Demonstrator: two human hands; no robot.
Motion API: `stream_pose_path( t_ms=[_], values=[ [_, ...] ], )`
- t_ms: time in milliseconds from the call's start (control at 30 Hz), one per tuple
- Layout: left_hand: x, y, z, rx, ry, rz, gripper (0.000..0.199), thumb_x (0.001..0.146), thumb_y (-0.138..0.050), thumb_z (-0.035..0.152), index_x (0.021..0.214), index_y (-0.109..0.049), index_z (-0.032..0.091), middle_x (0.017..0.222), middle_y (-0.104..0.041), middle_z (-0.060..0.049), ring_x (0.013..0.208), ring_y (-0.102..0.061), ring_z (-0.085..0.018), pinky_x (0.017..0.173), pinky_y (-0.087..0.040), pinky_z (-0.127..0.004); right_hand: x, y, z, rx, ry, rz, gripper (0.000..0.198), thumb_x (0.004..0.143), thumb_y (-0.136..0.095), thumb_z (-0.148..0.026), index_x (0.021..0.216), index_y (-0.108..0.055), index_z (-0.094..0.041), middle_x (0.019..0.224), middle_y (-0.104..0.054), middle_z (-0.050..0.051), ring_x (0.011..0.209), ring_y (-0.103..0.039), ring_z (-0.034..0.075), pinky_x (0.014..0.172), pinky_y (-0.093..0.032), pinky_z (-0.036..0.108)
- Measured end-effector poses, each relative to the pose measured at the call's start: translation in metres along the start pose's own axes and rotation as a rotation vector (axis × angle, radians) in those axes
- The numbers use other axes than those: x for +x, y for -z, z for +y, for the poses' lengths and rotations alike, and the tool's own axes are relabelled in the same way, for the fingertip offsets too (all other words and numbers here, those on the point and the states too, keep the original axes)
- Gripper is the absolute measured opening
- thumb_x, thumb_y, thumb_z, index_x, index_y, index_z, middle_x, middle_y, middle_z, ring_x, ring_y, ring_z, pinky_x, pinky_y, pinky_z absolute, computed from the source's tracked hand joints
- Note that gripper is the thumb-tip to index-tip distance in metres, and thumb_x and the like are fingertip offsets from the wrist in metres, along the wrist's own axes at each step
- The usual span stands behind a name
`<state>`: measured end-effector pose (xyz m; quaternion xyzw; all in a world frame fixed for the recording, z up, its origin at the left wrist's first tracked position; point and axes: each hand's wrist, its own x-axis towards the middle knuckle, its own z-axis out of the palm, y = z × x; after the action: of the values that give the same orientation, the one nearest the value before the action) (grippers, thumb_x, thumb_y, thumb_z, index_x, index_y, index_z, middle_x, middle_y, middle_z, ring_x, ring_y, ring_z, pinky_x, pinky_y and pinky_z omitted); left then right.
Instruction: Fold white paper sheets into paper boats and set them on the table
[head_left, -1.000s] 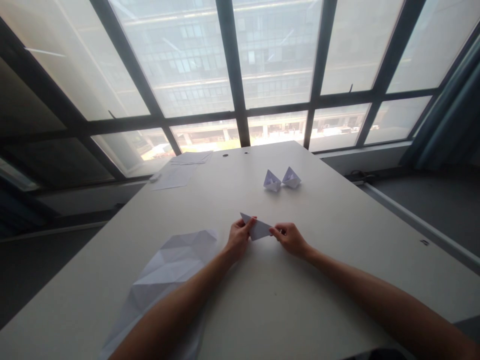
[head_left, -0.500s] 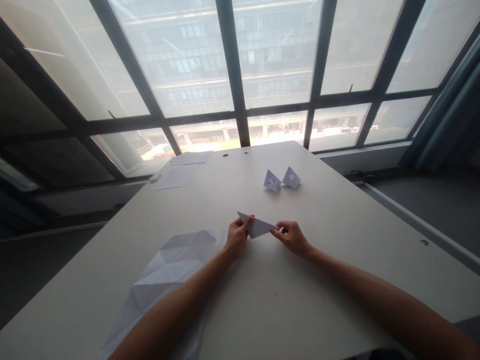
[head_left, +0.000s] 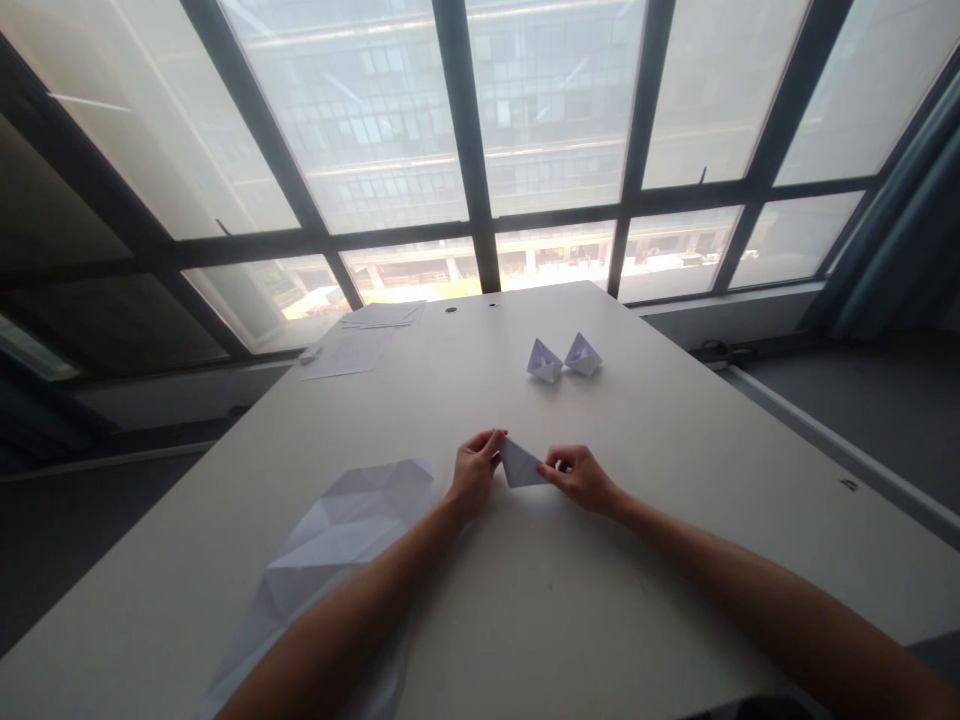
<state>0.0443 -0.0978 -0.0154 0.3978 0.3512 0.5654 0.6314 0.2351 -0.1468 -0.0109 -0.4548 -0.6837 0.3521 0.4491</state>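
Observation:
A small piece of folded white paper [head_left: 520,466], roughly triangular, is held between my hands above the table. My left hand [head_left: 475,470] pinches its upper left corner, thumb and fingers closed. On the other side, my right hand [head_left: 581,474] grips the right corner between thumb and fingertips. Two folded paper boats, one on the left [head_left: 544,361] and one on the right [head_left: 583,354], stand side by side beyond my hands. A large creased white sheet [head_left: 330,530] lies beside and partly under my left forearm.
The white table [head_left: 480,620] reaches toward a wall of windows [head_left: 551,110] with dark frames. Flat white sheets [head_left: 349,352] lie at its far left, and a small dark round hole [head_left: 451,310] is near the far edge. A blue curtain [head_left: 892,230] hangs at right.
The folded paper has turned in my hands, its lower point now facing down and a crease showing. My left hand has shifted its grip to the corner. The boats have not moved.

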Motion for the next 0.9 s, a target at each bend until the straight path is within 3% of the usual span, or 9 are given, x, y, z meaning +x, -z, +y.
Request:
stream_pose_path(
  t_ms=[367, 600, 700, 900],
  values=[
    [0.015, 0.013, 0.007, -0.138, 0.006, 0.086, 0.030, 0.069, -0.082, 0.038, 0.083, -0.069, 0.015, 0.083, -0.067, -0.002, 0.074, -0.061, -0.010, 0.075, -0.049, -0.024, -0.001, -0.001, 0.003, 0.001, -0.008, -0.011, 0.029, 0.081, -0.062, -0.034, 0.060, -0.058, -0.016, 0.054, -0.047, -0.004, 0.052, -0.041, 0.010, 0.049, -0.031, 0.021],
    [-0.001, -0.002, 0.003, 0.144, -0.049, -0.206, 0.048, 0.082, -0.071, 0.043, 0.122, -0.062, 0.018, 0.108, -0.069, -0.010, 0.092, -0.065, -0.019, 0.082, -0.050, -0.031, 0.001, 0.000, 0.005, 0.056, 0.002, 0.229, 0.031, 0.083, -0.063, -0.039, 0.062, -0.061, -0.015, 0.058, -0.054, -0.001, 0.051, -0.043, 0.010, 0.048, -0.031, 0.023],
    [-0.006, -0.005, 0.005, 0.285, -0.016, -0.280, 0.045, 0.078, -0.075, 0.043, 0.113, -0.068, 0.015, 0.104, -0.071, -0.011, 0.090, -0.066, -0.022, 0.079, -0.051, -0.033, 0.000, 0.000, 0.006, 0.091, 0.001, 0.245, 0.033, 0.083, -0.064, -0.040, 0.062, -0.063, -0.015, 0.057, -0.057, 0.000, 0.051, -0.045, 0.011, 0.048, -0.033, 0.023],
    [-0.011, -0.007, 0.013, 0.459, -0.072, -0.270, 0.037, 0.076, -0.075, 0.045, 0.092, -0.076, 0.013, 0.083, -0.072, -0.008, 0.070, -0.061, -0.017, 0.066, -0.048, -0.027, 0.003, 0.000, 0.011, 0.138, -0.020, 0.159, 0.030, 0.083, -0.064, -0.041, 0.072, -0.070, -0.014, 0.064, -0.064, 0.002, 0.058, -0.053, 0.014, 0.053, -0.038, 0.024]
  ],
)
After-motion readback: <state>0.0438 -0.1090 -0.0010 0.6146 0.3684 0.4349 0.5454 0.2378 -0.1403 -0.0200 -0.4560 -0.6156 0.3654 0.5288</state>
